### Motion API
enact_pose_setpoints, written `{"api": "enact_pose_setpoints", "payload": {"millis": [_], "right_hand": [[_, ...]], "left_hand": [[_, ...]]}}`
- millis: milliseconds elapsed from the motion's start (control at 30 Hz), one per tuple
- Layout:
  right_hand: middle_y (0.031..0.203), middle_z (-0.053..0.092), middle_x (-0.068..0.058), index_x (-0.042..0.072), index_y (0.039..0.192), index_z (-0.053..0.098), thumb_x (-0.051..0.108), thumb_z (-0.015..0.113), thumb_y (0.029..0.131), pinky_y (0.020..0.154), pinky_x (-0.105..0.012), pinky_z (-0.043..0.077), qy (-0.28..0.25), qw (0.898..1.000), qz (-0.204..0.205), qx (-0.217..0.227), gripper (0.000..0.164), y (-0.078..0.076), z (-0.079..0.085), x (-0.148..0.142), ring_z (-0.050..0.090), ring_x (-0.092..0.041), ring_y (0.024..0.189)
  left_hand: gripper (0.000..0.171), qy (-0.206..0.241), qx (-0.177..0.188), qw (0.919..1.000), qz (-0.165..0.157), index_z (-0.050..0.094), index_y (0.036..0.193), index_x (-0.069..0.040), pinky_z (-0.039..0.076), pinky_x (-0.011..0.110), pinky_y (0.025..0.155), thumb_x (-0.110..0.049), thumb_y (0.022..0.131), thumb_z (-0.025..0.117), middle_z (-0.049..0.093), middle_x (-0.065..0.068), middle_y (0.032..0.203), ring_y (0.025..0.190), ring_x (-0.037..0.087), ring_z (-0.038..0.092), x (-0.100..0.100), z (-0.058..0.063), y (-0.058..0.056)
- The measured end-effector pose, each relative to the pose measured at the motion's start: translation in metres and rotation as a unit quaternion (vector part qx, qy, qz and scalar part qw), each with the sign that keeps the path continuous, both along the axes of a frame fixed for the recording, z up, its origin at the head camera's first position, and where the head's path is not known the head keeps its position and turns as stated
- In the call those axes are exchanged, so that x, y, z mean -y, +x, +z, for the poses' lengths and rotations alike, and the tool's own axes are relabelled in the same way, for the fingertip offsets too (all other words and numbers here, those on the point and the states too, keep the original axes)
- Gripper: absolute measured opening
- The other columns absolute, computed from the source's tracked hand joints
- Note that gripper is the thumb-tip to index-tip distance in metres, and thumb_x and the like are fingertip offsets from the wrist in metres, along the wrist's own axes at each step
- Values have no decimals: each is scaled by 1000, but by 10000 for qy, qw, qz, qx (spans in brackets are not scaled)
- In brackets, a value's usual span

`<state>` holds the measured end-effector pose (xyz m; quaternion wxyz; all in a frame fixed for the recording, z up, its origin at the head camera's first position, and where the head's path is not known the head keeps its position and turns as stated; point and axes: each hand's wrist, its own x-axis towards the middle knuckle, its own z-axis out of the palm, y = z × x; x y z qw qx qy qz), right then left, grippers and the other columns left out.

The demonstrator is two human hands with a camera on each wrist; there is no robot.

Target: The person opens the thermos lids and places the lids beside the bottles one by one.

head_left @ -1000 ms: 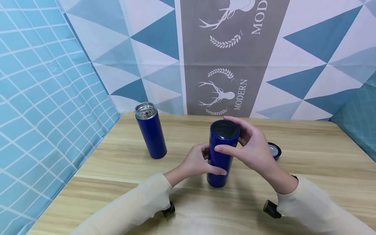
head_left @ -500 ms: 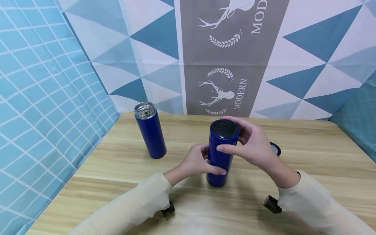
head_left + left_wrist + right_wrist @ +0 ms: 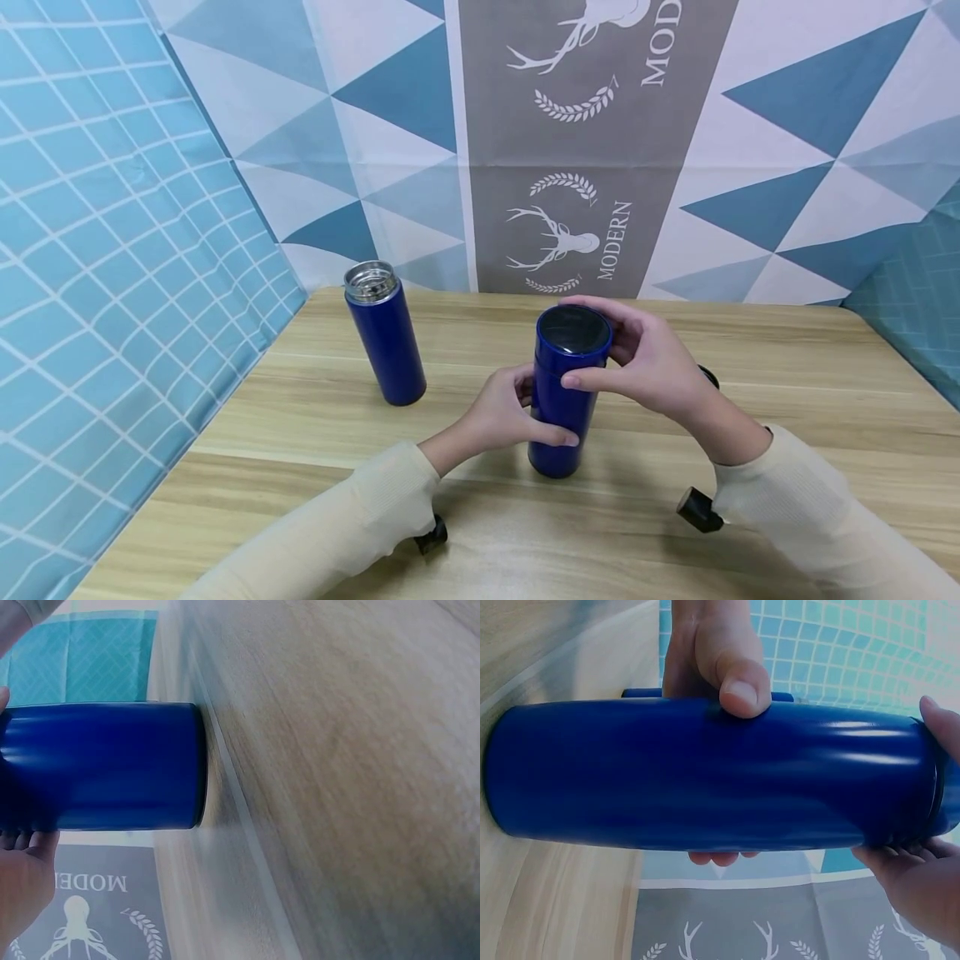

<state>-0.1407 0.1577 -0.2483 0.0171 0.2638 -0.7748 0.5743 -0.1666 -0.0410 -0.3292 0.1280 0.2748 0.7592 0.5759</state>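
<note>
Left hand (image 3: 510,417) grips the capped flask (image 3: 558,408) round its body, right hand (image 3: 654,365) clasps it up top (thumb on the near side!), and it's upright on the desk (image 3: 480,537), right of the open flask (image 3: 388,350).

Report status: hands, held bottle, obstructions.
Left hand around capped bottle, right hand gripping its top. Held bottle upright. Open bottle stands apart, left; no obstruction seen.

My long sleeves (image 3: 330,521) are cream, with fine ribbing toward the right cuff (image 3: 761,471); a short, cylindrical black device (image 3: 700,510) juts out from beneath each cuff.
</note>
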Motion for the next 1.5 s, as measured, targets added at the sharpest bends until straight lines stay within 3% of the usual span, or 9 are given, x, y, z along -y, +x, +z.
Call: {"api": "enact_pose_setpoints", "payload": {"millis": [300, 667, 933, 1333, 1500], "right_hand": [[128, 57, -25, 3, 137, 49, 1, 78, 76, 94, -25, 54, 210, 9984, 494, -179, 67, -6, 3, -6, 65, -27, 110], [132, 55, -24, 3, 138, 47, -3, 78, 74, 95, -24, 53, 191, 9968, 747, -206, 72, -13, 4, -9, 62, -27, 114], [137, 53, -22, 1, 140, 44, -7, 77, 73, 99, -26, 51, 13, 9929, 1185, -104, 75, -20, 0, -11, 58, -26, 120], [136, 57, -1, 2, 140, 44, -5, 74, 78, 98, -28, 53, -366, 9738, 2236, -201, 70, -41, -9, -17, 60, -19, 118], [137, 56, 3, 3, 142, 42, -4, 74, 79, 96, -28, 53, -369, 9701, 2393, -132, 71, -43, -10, -19, 61, -17, 119]], "left_hand": [[60, 1, 65, 10000, 19, 62, 120, -13, 54, 26, 91, -11, 65, 86, 70, 4, 115, 98, 6, 67, 0, 1, 1], [62, -50, 63, 10000, 19, 60, 123, -14, 54, 31, 93, -11, 66, 85, 70, 4, 117, 100, 7, 67, 1, 3, 0], [62, -23, 58, 10000, 11, 60, 124, -11, 54, 33, 95, -12, 67, 85, 69, 8, 118, 102, 11, 68, 2, 1, 1], [62, -41, 19, 10000, -7, 60, 124, -11, 54, 32, 95, -13, 67, 85, 69, 7, 119, 101, 9, 68, 1, -2, 0], [62, -75, 55, 10000, 36, 60, 123, -11, 55, 30, 92, -13, 67, 86, 69, 7, 118, 99, 9, 68, 0, 0, 0]]}}
